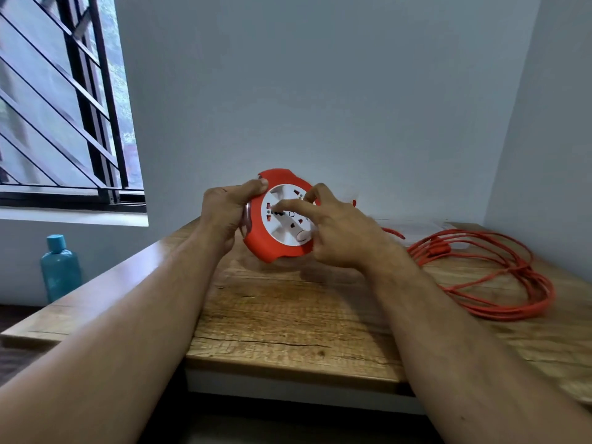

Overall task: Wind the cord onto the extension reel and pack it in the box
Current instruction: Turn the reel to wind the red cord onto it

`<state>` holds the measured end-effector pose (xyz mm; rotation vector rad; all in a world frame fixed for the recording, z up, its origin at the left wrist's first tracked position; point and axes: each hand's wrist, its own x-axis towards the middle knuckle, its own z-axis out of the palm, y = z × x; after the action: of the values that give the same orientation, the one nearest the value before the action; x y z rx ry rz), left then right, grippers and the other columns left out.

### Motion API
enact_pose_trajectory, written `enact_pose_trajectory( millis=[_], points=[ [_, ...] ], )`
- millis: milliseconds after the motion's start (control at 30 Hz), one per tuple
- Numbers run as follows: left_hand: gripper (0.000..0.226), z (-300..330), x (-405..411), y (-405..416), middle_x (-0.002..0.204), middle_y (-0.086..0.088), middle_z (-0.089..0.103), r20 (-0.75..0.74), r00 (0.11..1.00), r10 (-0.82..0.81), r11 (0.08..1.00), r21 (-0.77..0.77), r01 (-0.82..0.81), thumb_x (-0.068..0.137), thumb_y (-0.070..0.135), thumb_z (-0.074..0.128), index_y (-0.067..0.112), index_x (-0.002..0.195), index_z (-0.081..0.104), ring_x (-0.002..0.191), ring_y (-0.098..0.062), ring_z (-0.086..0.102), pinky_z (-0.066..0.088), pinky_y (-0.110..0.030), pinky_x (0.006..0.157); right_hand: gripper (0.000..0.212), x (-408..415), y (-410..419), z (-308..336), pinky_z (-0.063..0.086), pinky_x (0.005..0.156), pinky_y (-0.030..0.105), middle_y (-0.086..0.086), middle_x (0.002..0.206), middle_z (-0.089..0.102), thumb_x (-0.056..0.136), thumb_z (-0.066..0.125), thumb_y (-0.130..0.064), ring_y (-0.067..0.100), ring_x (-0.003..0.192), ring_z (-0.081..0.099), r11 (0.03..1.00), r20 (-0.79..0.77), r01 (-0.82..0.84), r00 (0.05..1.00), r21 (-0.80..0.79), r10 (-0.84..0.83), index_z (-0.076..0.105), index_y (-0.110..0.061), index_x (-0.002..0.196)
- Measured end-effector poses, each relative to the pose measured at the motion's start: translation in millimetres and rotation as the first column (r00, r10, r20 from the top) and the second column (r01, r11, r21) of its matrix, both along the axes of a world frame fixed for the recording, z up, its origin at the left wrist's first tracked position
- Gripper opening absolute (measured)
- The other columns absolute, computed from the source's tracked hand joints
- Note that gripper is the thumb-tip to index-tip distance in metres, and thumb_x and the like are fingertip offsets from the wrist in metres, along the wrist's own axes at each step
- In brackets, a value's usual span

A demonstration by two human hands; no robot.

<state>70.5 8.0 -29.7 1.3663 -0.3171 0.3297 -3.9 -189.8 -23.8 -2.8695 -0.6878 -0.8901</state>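
Above the table (288, 315), my left hand (224, 213) grips the reel (275, 241); right hand (336, 232) fingers spread on its hub, holding nothing; winding the loose cord (499, 283) comes next.

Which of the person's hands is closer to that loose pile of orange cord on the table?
Right. The right hand sits on the reel's white face, beside the cord pile; the left hand grips the reel's far side.

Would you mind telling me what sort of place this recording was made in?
Probably a room in a home or small office: a wooden table stands in a corner of plain painted walls, beside a barred window, with a teal bottle on the floor.
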Motion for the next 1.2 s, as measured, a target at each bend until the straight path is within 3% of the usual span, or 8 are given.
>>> enact_pose_trajectory(
  millis=[167,233,400,567,733,867,967,1200],
  points=[
    [0.017,2,-3,5,0.086,-0.013,0.080,-0.019,1.000,-0.021,0.999,0.024,0.022,0.088,0.027,0.080,0.011,0.085,0.081,0.076,-0.030,0.076,0.064,-0.042,0.077,0.067,0,5,1,0.052,0.061,0.034,0.005,0.142,0.035,0.093,0.061,-0.019,0.028,0.080,0.061,0.991,0.115,0.017,0.993,-0.132,-0.002,0.032,-0.059,0.138],
    [0.016,3,-3,8,0.082,-0.009,0.081,-0.016,1.000,-0.025,0.999,0.043,0.026,0.088,0.027,0.079,0.012,0.085,0.080,0.073,-0.027,0.076,0.065,-0.038,0.071,0.062,-1,9,0,0.054,0.065,0.037,0.005,0.147,0.033,0.094,0.060,-0.019,0.030,0.081,0.062,0.981,0.152,0.029,0.988,-0.194,0.001,0.038,-0.057,0.137],
    [0.016,3,-1,11,0.080,-0.007,0.082,0.032,0.997,-0.076,0.990,0.120,0.071,0.087,0.030,0.080,0.016,0.078,0.083,0.070,-0.025,0.079,0.063,-0.033,0.061,0.045,-5,16,-2,0.040,0.059,0.029,0.008,0.149,0.039,0.084,0.073,-0.019,0.033,0.077,0.064,0.973,0.178,-0.011,0.983,-0.232,0.054,0.055,-0.040,0.120],
    [0.015,2,1,15,0.086,-0.006,0.083,0.070,0.993,-0.092,0.990,0.113,0.084,0.087,0.034,0.079,0.023,0.079,0.085,0.078,-0.029,0.081,0.065,-0.037,0.069,0.043,-1,16,-2,0.051,0.060,0.034,0.007,0.157,0.029,0.088,0.070,-0.026,0.035,0.081,0.066,0.943,0.171,0.026,0.985,-0.333,0.034,0.052,-0.041,0.125],
    [0.020,4,-1,17,0.086,-0.018,0.078,0.080,0.991,-0.104,0.995,0.017,0.103,0.073,0.032,0.083,0.012,0.079,0.080,0.080,-0.039,0.074,0.060,-0.046,0.080,0.053,3,15,0,0.055,0.066,0.042,0.005,0.162,0.022,0.093,0.063,-0.018,0.034,0.100,0.065,0.922,0.223,0.046,0.974,-0.386,0.044,0.051,-0.044,0.137],
    [0.011,5,-2,15,0.092,-0.013,0.082,0.083,0.990,-0.115,0.993,-0.031,0.118,0.089,0.022,0.076,0.012,0.091,0.080,0.081,-0.032,0.080,0.066,-0.042,0.075,0.047,3,19,0,0.055,0.064,0.039,0.002,0.163,0.021,0.095,0.061,-0.025,0.034,0.102,0.066,0.924,0.260,0.084,0.965,-0.374,0.018,0.051,-0.045,0.138],
    [0.015,5,-3,13,0.108,-0.025,0.076,0.066,0.991,-0.117,0.992,-0.033,0.120,0.095,0.020,0.070,0.007,0.100,0.076,0.089,-0.039,0.075,0.062,-0.047,0.085,0.042,3,20,3,0.052,0.061,0.037,0.002,0.161,0.027,0.093,0.065,-0.028,0.032,0.103,0.067,0.928,0.269,0.079,0.963,-0.364,0.024,0.057,-0.044,0.131],
    [0.013,6,0,19,0.080,-0.007,0.082,0.071,0.977,-0.200,0.980,0.001,0.200,0.097,0.015,0.064,0.007,0.098,0.074,0.071,-0.023,0.080,0.063,-0.031,0.058,0.054,7,20,-2,0.056,0.069,0.042,0.009,0.163,0.017,0.094,0.063,-0.030,0.031,0.103,0.065,0.893,0.271,0.093,0.962,-0.441,0.034,0.043,-0.044,0.143]
  ],
)
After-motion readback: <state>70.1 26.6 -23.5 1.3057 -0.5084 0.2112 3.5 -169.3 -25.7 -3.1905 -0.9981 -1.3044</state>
